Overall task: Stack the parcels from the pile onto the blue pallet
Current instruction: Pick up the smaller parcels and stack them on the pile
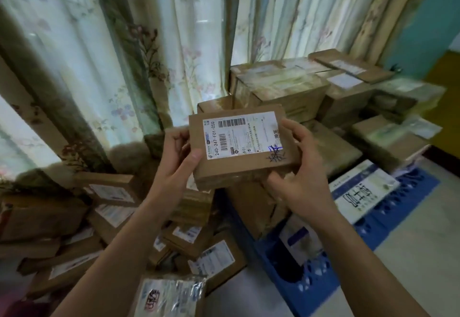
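Both hands, the left hand [174,164] and the right hand [302,167], hold one small cardboard parcel [242,145] in the air between the pile [104,217] and the blue pallet [388,219]. Many parcels already stand stacked on the pallet; many remain in the pile.

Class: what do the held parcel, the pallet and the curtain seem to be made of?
Parcel: brown matte cardboard, paper label. Pallet: likely moulded plastic, uniform blue, perforated. Curtain: thin fabric, hanging in folds, floral print, light showing through.

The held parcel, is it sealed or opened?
Sealed, as far as shows: parcel in both hands has flat, closed faces, label intact; underside hidden.
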